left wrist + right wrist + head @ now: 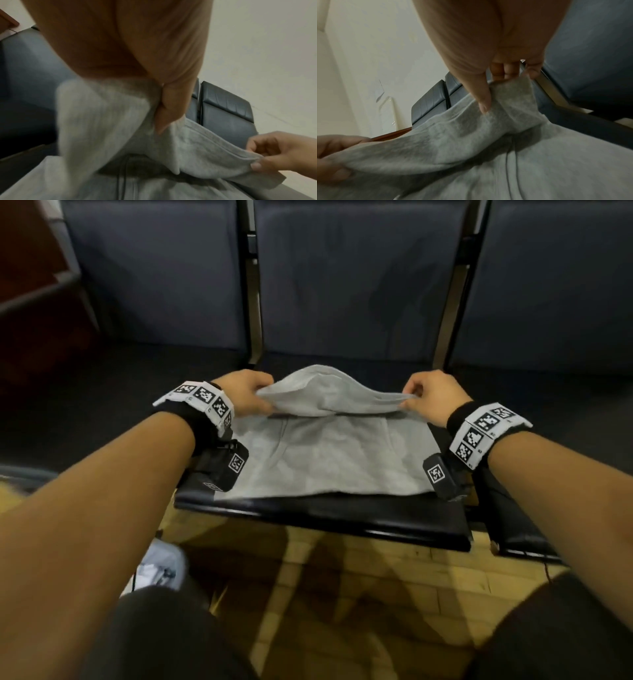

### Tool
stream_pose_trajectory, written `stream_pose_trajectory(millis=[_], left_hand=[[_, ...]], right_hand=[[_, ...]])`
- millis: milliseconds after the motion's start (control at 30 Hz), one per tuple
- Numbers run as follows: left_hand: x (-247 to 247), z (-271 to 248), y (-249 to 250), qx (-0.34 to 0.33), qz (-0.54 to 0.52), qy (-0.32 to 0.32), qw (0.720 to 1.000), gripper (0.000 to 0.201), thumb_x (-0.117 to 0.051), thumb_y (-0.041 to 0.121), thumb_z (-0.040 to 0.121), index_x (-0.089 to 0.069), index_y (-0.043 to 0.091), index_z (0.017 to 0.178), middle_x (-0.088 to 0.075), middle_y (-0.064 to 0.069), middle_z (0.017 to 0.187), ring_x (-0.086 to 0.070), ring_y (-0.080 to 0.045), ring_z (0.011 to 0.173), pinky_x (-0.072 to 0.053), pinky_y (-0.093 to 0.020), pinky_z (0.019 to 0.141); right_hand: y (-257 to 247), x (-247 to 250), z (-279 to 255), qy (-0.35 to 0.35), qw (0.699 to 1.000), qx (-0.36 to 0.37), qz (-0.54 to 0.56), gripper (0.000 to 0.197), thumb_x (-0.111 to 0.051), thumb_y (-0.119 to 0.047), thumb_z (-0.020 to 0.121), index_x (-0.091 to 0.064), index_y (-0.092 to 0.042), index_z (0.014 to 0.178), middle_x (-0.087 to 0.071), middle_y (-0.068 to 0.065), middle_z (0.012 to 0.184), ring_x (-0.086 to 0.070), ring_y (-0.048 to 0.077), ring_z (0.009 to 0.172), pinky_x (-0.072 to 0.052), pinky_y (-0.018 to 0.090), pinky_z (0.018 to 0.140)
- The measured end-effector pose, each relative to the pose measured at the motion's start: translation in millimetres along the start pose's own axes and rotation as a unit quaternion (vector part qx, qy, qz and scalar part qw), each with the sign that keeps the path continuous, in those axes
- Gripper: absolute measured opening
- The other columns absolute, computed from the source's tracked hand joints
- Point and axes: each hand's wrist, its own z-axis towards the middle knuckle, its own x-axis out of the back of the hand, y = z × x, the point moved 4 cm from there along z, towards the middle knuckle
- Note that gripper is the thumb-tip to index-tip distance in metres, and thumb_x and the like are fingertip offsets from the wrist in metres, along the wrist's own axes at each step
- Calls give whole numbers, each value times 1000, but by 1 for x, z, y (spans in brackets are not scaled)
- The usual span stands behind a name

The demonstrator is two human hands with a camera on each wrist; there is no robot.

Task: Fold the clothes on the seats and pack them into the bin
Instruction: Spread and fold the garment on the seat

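Note:
A grey sweatshirt (329, 460) lies flat on the middle black seat (394, 525), its near hem by the seat's front edge. Its far part is lifted and folded toward me as a raised flap (329, 393). My left hand (255, 398) pinches the flap's left corner, thumb on the cloth, as the left wrist view shows (161, 121). My right hand (414, 398) pinches the right corner between thumb and fingers (485, 106). In each wrist view the other hand appears low at the edge, gripping the same grey sweatshirt (197, 155) (453, 142). No bin is in view.
Blue padded seat backs (356, 278) rise behind the seat, with matching seats left (102, 392) and right (565, 405). Metal frame posts (253, 302) stand between them. Wooden floor (342, 594) lies below the seat edge, and a white shoe (161, 570) shows at lower left.

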Motion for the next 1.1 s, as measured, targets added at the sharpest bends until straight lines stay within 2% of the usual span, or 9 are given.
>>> stream_pose_trajectory(millis=[133,267,400,533,667,833,900,1033,1100], left_hand=[[-36,-30,0,11,57,-62,996,20,-69,13,78,-54,26,75,-56,3,72,-56,-20,73,-44,-26,66],[-61,-48,-14,33,148,-60,987,17,-65,14,82,-52,25,83,-58,-1,91,-52,-21,83,-44,-27,73],[-80,-61,-23,55,186,-137,971,22,-66,8,80,-57,18,97,-54,2,93,-50,-19,83,-41,-25,70],[-73,-64,-37,80,158,-84,981,22,-64,8,80,-52,23,91,-59,-2,98,-56,-21,82,-47,-29,68],[-75,-67,-31,74,162,-118,977,24,-71,20,80,-53,24,95,-60,-3,105,-59,-22,90,-52,-33,80],[-71,-68,-19,83,221,-170,957,24,-65,20,86,-66,14,109,-65,-4,112,-60,-24,105,-50,-37,95],[-69,-69,-20,69,180,-153,969,23,-61,25,87,-65,18,109,-64,-1,107,-59,-22,102,-50,-37,93],[-65,-67,3,-14,66,-34,997,16,-58,35,90,-64,25,101,-60,7,96,-56,-13,91,-46,-27,83],[-77,-62,19,-39,67,-34,996,18,-60,39,88,-63,25,100,-60,6,96,-56,-14,90,-46,-28,82]], right_hand=[[3,-15,-39,-53,998,8,-29,8,-69,-6,81,-66,-13,79,-64,2,82,-63,24,86,-53,37,81],[-1,-7,-50,-35,998,18,-49,13,-60,-2,83,-66,-13,84,-64,3,87,-61,23,87,-53,37,80],[1,-24,-61,-146,972,32,-181,21,-53,1,84,-62,-18,84,-62,3,95,-60,25,96,-51,34,87],[-2,-32,-66,-170,960,15,-222,20,-52,3,85,-59,-15,91,-59,7,101,-58,28,100,-49,32,85],[-7,-39,-66,-211,937,18,-277,17,-52,-3,88,-65,-4,99,-66,14,103,-63,30,94,-54,35,81],[-2,-33,-65,-235,927,-18,-292,20,-53,-6,89,-66,-2,104,-67,16,106,-64,30,95,-56,38,85],[-1,-33,-68,-250,920,-24,-300,23,-57,-10,88,-64,-6,109,-61,14,113,-61,30,99,-54,36,86],[-30,-48,-75,-195,964,71,-164,33,-67,-26,83,-58,-20,115,-45,4,111,-55,25,98,-47,34,89],[-49,-64,-80,-185,968,107,-134,33,-67,-32,85,-57,-21,115,-46,3,111,-55,23,98,-47,35,90]])
